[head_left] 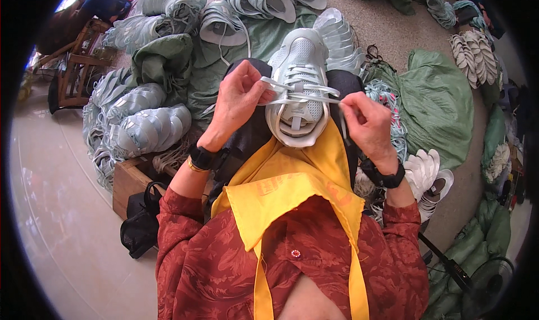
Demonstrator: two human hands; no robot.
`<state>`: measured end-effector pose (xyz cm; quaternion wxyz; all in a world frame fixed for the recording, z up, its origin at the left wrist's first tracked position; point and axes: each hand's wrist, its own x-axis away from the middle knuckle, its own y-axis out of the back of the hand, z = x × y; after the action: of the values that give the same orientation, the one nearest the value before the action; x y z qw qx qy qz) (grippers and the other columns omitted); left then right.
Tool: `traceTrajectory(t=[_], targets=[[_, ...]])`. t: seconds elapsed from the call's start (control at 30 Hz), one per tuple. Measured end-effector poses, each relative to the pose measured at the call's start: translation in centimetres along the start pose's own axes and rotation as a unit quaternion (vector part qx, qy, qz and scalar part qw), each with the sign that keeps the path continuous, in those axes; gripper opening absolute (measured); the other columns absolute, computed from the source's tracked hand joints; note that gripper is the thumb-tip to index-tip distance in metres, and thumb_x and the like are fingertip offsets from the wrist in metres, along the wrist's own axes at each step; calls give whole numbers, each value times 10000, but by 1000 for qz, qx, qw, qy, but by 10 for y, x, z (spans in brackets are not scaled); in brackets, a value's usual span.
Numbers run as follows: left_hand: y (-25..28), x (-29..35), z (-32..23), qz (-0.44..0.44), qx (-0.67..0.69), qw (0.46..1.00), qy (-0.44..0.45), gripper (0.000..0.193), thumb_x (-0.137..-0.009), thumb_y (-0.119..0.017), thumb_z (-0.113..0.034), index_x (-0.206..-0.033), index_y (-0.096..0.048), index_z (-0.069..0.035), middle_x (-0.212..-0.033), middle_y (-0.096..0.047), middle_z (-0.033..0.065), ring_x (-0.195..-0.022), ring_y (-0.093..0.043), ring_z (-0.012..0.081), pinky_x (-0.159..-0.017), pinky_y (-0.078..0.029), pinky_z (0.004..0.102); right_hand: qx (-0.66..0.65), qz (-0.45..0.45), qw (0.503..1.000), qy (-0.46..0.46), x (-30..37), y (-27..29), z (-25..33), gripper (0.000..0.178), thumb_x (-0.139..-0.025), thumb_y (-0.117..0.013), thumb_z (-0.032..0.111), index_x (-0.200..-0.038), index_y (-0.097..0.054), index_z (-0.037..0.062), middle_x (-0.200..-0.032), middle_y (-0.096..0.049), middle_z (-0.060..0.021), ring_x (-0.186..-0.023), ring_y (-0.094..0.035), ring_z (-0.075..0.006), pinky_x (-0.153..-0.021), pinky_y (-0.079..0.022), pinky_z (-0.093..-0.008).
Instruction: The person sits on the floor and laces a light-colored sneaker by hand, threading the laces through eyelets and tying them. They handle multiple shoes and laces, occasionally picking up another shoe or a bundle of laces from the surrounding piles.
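Note:
A pale grey-green shoe upper (303, 53) rests between my knees on the yellow apron, its toe pointing away from me. White laces (300, 89) run across its front and are crossed over near the tongue. To the left of the shoe, my left hand (242, 94) pinches one lace end between thumb and fingers. On the other side my right hand (368, 120) pinches the other lace end, with its fingers curled. Both laces stretch outward from the shoe's middle to my hands.
Stacks of nested pale shoe uppers (151, 129) lie at the left, and more uppers (272, 0) lie beyond the shoe. Green sacks (435, 106) spread at the right beside a bundle of loose laces (384, 98). A wooden box (130, 186) and black bag (140, 224) are near my left elbow.

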<state>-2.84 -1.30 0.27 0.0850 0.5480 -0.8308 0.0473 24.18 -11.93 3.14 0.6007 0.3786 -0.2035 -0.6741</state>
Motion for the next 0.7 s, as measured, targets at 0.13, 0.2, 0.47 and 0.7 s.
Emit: traceTrajectory(t=[0.13, 0.2, 0.47, 0.7], targets=[[-6, 1, 2, 7, 17, 1000, -19, 97, -1026, -558, -23, -953, -495, -28, -869, -719, 104, -787, -726, 141, -698, -604, 268, 28, -43, 995, 85, -9, 6, -6, 107, -839, -731, -9, -889, -651, 41, -754, -644, -110, -649, -649, -287, -583, -503, -371], [-2, 0, 3, 20, 50, 998, -25, 103, -1047, -562, -57, -976, -488, -48, -883, -722, 91, -806, -715, 126, -741, -593, 267, 31, -17, 991, 127, -6, 4, -5, 115, -829, -728, -19, -885, -642, 34, -765, -651, -108, -684, -666, -296, -603, -518, -381], [2, 0, 10, 23, 99, 995, 7, 99, -1083, -521, -125, -1022, -455, -84, -979, -724, 115, -833, -719, 140, -777, -590, 271, -23, 33, 991, 125, 10, -6, -7, 126, -843, -743, -3, -928, -655, 28, -821, -684, -103, -682, -671, -288, -608, -531, -368], [-3, 2, 12, 32, 183, 983, -6, 130, -1089, -523, -151, -1027, -437, -77, -1001, -722, 130, -854, -711, 145, -794, -584, 265, -81, 48, 996, -7, 6, -9, -2, 81, -891, -732, 39, -950, -680, 19, -832, -699, -99, -639, -662, -238, -583, -516, -330]])
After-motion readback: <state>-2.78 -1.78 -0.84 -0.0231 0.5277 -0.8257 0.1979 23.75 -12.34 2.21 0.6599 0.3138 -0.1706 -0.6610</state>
